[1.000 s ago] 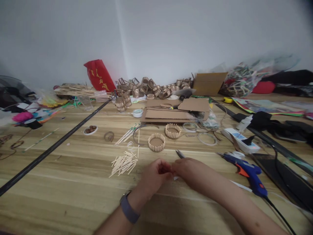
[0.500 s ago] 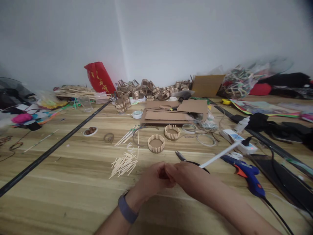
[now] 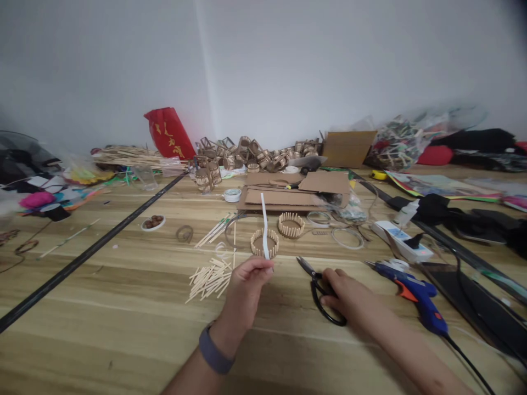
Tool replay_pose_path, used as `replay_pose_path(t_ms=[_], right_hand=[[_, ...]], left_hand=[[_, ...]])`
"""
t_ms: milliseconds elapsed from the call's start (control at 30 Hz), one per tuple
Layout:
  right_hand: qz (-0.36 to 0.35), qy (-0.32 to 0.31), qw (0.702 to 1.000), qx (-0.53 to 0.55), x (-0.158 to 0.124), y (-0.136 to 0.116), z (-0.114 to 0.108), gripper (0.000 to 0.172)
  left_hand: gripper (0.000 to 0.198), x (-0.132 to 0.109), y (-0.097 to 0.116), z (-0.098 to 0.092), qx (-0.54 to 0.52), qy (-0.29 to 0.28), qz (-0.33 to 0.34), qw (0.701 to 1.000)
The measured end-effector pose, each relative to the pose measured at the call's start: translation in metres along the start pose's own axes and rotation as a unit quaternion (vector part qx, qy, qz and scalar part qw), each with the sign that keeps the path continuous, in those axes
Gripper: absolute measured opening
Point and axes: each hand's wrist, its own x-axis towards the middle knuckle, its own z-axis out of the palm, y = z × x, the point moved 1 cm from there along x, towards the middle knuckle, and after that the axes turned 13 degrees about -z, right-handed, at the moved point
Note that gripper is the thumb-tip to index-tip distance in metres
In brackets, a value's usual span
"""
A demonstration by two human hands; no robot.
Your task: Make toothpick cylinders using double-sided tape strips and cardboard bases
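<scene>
Between thumb and fingers, my left hand [image 3: 247, 288] pinches a thin white strip [image 3: 264, 225] that stands up with a slight bend. Behind the strip is a round cardboard base ringed with short sticks [image 3: 253, 244], and a second stick-ringed base [image 3: 291, 225] sits just to its right. My right hand [image 3: 340, 293] has its fingers closed on the handles of black-handled scissors [image 3: 316, 280], whose blades point away and to the left over the table. A loose pile of short wooden sticks [image 3: 209, 280] lies left of my left hand.
A blue glue gun [image 3: 415, 296] lies right of my right hand, its cord running to the front. Beyond it are a white power strip [image 3: 401, 241] and a small bottle [image 3: 407, 213]. Flat cardboard [image 3: 280, 197] and a small bowl of brown balls [image 3: 152, 222] lie farther back.
My hands, together before, have come apart. The white strip has swung from pointing right to upright in my left hand. My right hand has moved right and taken hold of the scissors.
</scene>
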Motion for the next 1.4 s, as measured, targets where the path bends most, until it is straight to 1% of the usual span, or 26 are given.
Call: replay_pose_path(t_ms=[67,133,233,267,333,400,433,467,533,600,700,800,900,1033,1167,1300,1400], right_hand=[[-0.01,0.024,0.999,0.036,0.003,0.007,0.011,0.022],[-0.028,0.047,0.995,0.081,0.006,0.015,0.015,0.022],[-0.038,0.095,0.978,0.18,0.007,0.024,0.015,0.021],[-0.041,0.119,0.968,0.217,0.007,0.025,0.015,0.025],[-0.059,0.157,0.945,0.281,0.005,0.019,0.017,0.041],[-0.099,0.168,0.925,0.327,0.001,0.004,0.02,0.058],[-0.124,0.161,0.917,0.343,-0.001,-0.005,0.022,0.06],[-0.148,0.156,0.912,0.35,-0.003,-0.014,0.025,0.057],[-0.177,0.141,0.911,0.345,-0.008,-0.031,0.028,0.044],[-0.174,0.129,0.917,0.334,-0.013,-0.044,0.029,0.038],[-0.159,0.112,0.919,0.343,-0.016,-0.053,0.027,0.039],[-0.153,0.089,0.911,0.371,-0.017,-0.056,0.026,0.037],[-0.167,0.082,0.902,0.389,-0.018,-0.055,0.032,0.037],[-0.196,0.082,0.889,0.407,-0.019,-0.054,0.042,0.051],[-0.196,0.074,0.89,0.404,-0.019,-0.052,0.047,0.067],[-0.193,0.104,0.887,0.406,-0.017,-0.048,0.057,0.067],[-0.196,0.107,0.884,0.41,-0.017,-0.046,0.061,0.069]], left_hand=[[0.017,0.001,-0.003,-0.002,0.017,0.002,0.025,1.0],[0.021,0.003,-0.005,-0.004,0.021,0.002,0.043,0.999],[0.026,0.004,-0.006,-0.005,-0.001,0.004,0.034,0.999],[0.027,0.005,-0.006,-0.005,-0.009,0.006,0.027,1.0],[0.028,0.004,-0.006,-0.004,-0.022,0.014,0.019,0.999],[0.027,0.004,-0.006,-0.002,-0.03,0.019,0.019,0.999],[0.027,0.003,-0.006,-0.001,-0.031,0.022,0.018,0.999],[0.026,0.002,-0.006,0.0,-0.031,0.025,0.015,0.999],[0.025,0.0,-0.006,0.002,-0.021,0.031,0.006,0.999],[0.025,-0.002,-0.006,0.005,-0.009,0.037,-0.002,0.999],[0.025,-0.006,-0.006,0.008,0.004,0.041,-0.012,0.999],[0.025,-0.008,-0.006,0.011,0.013,0.039,-0.014,0.999],[0.022,-0.009,-0.007,0.012,0.029,0.04,-0.006,0.999],[0.02,-0.009,-0.009,0.011,0.053,0.054,-0.004,0.997],[0.019,-0.009,-0.011,0.011,0.083,0.067,0.003,0.994],[0.019,-0.01,-0.011,0.011,0.105,0.071,0.003,0.992],[0.02,-0.01,-0.01,0.012,0.106,0.068,-0.004,0.992]])
